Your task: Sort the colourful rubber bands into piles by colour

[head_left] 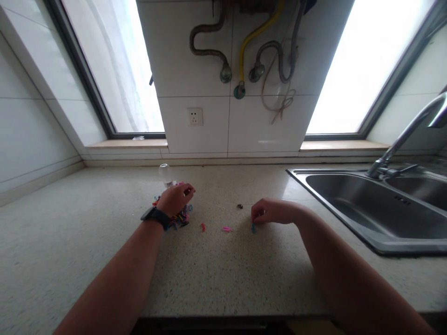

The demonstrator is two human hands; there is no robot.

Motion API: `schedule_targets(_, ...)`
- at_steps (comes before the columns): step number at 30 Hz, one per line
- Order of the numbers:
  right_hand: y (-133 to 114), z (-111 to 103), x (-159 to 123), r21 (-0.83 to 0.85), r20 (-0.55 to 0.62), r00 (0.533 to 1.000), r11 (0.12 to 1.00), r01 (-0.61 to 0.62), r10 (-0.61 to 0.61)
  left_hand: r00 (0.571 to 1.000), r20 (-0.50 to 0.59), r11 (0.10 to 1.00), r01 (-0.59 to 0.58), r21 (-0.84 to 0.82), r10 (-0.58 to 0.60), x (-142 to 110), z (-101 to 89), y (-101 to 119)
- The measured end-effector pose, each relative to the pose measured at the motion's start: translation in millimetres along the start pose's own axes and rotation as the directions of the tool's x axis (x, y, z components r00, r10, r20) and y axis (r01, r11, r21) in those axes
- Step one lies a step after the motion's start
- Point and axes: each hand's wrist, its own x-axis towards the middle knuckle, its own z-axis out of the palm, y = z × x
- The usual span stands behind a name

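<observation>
My left hand (pixel 176 198), with a black watch on the wrist, rests curled over a heap of small coloured pieces (pixel 179 218) on the speckled counter (pixel 70 232); its fingers seem closed on some of them. My right hand (pixel 270 211) is pinched, fingertips down on a small blue piece (pixel 253 227). Between the hands lie a red piece (pixel 202 227) and a pink piece (pixel 226 229). A small dark piece (pixel 240 206) sits further back. A clear round container (pixel 165 173) stands just behind the heap.
A steel sink (pixel 377 204) with a tap (pixel 408 135) fills the right side. On the back wall are a socket (pixel 195 117) and hanging hoses (pixel 251 51), with bright windows on both sides. The counter's front edge runs along the bottom.
</observation>
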Motion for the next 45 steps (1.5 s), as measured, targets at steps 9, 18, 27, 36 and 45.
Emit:
schedule_targets(9, 0, 1, -2, -0.027, 0.031, 0.999, 0.999, 0.017, -0.017, 1.0, 0.001, 1.0, -0.013, 0.009, 0.013, 0, 0.8, 1)
schedule_targets(18, 18, 1, 2, 0.092, -0.055, 0.998, 0.996, 0.022, -0.017, 1.0, -0.004, 1.0, -0.015, 0.019, 0.016, 1, -0.9, -2)
schedule_targets(27, 34, 7, 13, 0.134, -0.14, 0.99, 0.991, 0.003, 0.016, 0.999, -0.04, 0.998, 0.039, 0.052, -0.037, 0, -9.9, -4)
schedule_targets(36, 34, 10, 18, 0.116, -0.201, 0.979, 0.993, -0.003, 0.027, 0.999, 0.04, 0.996, 0.018, 0.086, -0.021, 0, -17.2, -16)
schedule_targets(45, 41, 12, 23, 0.111, -0.244, 0.969, 0.994, -0.015, 0.042, 0.981, 0.192, 0.99, -0.018, 0.139, -0.009, -3, -23.5, -33)
